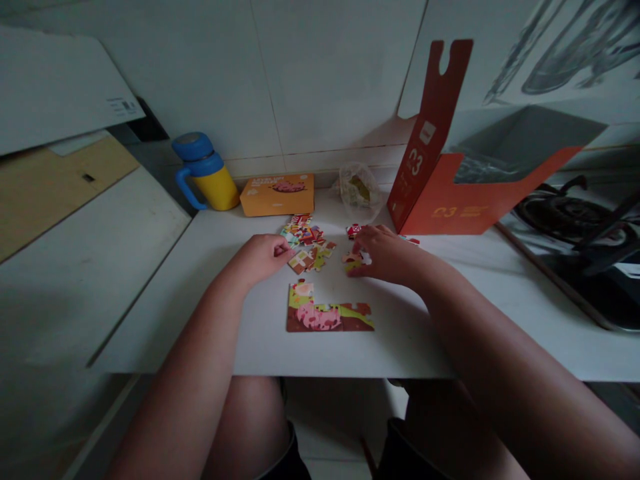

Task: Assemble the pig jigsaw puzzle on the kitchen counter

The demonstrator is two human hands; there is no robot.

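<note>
Tabletop (pixel 210 333) bears an open red box (pixel 465 210) at back right and, left of it, a smaller orange box (pixel 263 200). Nearer the front edge lies the L-shaped joined puzzle (pixel 320 317). The person's right hand (pixel 383 248), fingers parted, curves over a puzzle piece (pixel 352 266); whether it grips cannot be told. The left hand (pixel 263 255), fingers curled in, sits beside the heap of loose pieces (pixel 310 245), any hold unclear.

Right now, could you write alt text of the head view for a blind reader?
A person's left hand is beside a pile of puzzle pieces and the right hand at other pieces, on a white table. Nearer lies a partly joined puzzle; behind are a blue and yellow flask, an orange box, a plastic bag and a large open box.
</note>
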